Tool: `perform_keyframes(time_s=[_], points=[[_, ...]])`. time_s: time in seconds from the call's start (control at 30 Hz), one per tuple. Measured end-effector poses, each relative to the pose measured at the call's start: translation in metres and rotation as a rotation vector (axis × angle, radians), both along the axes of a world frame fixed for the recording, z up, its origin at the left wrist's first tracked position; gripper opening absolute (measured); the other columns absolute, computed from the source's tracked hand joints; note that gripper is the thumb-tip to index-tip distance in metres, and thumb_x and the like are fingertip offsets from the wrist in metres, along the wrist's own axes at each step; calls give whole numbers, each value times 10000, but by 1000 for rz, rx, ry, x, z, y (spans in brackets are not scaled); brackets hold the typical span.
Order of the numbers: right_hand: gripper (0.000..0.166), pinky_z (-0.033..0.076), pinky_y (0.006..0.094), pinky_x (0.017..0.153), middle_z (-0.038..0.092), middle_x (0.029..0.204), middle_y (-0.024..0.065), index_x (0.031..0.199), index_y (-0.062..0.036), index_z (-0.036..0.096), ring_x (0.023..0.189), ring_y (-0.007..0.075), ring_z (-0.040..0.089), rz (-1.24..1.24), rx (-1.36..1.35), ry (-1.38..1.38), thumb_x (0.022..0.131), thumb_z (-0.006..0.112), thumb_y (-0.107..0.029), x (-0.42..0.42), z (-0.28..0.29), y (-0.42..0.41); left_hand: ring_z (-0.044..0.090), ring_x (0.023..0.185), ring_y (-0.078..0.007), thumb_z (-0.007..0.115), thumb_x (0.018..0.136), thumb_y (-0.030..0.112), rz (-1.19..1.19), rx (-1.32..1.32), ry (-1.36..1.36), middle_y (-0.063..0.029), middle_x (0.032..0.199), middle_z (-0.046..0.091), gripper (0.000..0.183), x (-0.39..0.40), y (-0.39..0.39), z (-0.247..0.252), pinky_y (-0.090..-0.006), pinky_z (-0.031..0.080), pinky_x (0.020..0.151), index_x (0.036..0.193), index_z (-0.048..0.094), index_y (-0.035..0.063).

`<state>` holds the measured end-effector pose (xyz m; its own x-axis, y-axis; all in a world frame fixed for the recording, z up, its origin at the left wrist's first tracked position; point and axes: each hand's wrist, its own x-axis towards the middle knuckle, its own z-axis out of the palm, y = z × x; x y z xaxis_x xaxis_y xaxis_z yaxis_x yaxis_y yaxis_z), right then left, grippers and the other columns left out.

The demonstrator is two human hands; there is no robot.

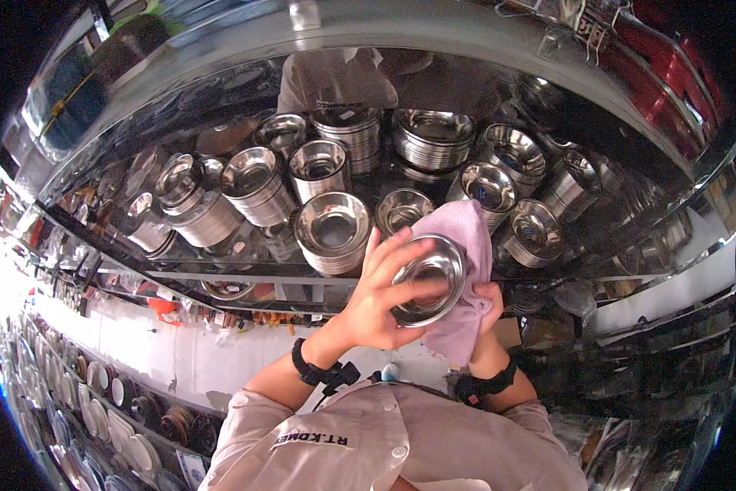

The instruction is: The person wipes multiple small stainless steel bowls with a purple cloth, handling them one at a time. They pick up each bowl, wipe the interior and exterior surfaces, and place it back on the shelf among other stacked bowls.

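My left hand (377, 294) grips a shiny steel bowl (451, 301) from the left, with some fingers across its opening. A pink cloth (475, 245) is bunched in my right hand (491, 307) and lies against the bowl's right side. The bowl is tilted and held in front of the shelf. Just beyond it stands a stack of steel bowls (333, 227) on the dark glossy shelf, and a steel bowl (403, 212) is partly covered by the cloth and my fingers. Parts of my right fingers are hidden by the cloth.
Several bowl stacks stand farther back, including a wide stack (434, 138) and a narrower stack (257, 184). The shelf's front edge (319, 288) runs close beyond my wrists. Racks of plates (122, 429) are at the lower left. A small brown box (506, 331) is near my right wrist.
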<state>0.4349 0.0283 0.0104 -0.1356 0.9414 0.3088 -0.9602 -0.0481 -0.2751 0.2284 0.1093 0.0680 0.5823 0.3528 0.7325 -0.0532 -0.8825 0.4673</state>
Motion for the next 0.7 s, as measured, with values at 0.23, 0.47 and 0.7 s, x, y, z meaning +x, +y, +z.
perform_keyframes(time_s=[0.23, 0.47, 0.7], points=[[1029, 155, 438, 1296, 204, 1731, 190, 1665, 11, 173, 1600, 334, 217, -477, 49, -775, 893, 503, -584, -92, 36, -8, 157, 1582, -480, 601, 916, 712, -48, -310, -14, -331, 1704, 119, 1133, -32, -9, -16, -540, 153, 1270, 1657, 181, -34], [766, 253, 564, 1224, 356, 1541, 263, 1448, -147, 555, 1466, 448, 340, -1143, 679, -1452, 859, 712, -611, -141, -9, -6, 269, 1572, -297, 581, 1002, 516, -276, -1060, -222, -192, 1721, 218, 972, -70, -30, -41, -411, 234, 1272, 1678, 111, -1], [587, 330, 611, 1176, 409, 1516, 281, 1277, -243, 716, 1412, 497, 425, -1199, 879, -1384, 749, 837, -468, -179, -30, -13, 208, 1595, -320, 646, 946, 488, -141, -803, -316, -209, 1731, 165, 1047, -109, -57, -41, -419, 186, 1291, 1684, 73, 15]])
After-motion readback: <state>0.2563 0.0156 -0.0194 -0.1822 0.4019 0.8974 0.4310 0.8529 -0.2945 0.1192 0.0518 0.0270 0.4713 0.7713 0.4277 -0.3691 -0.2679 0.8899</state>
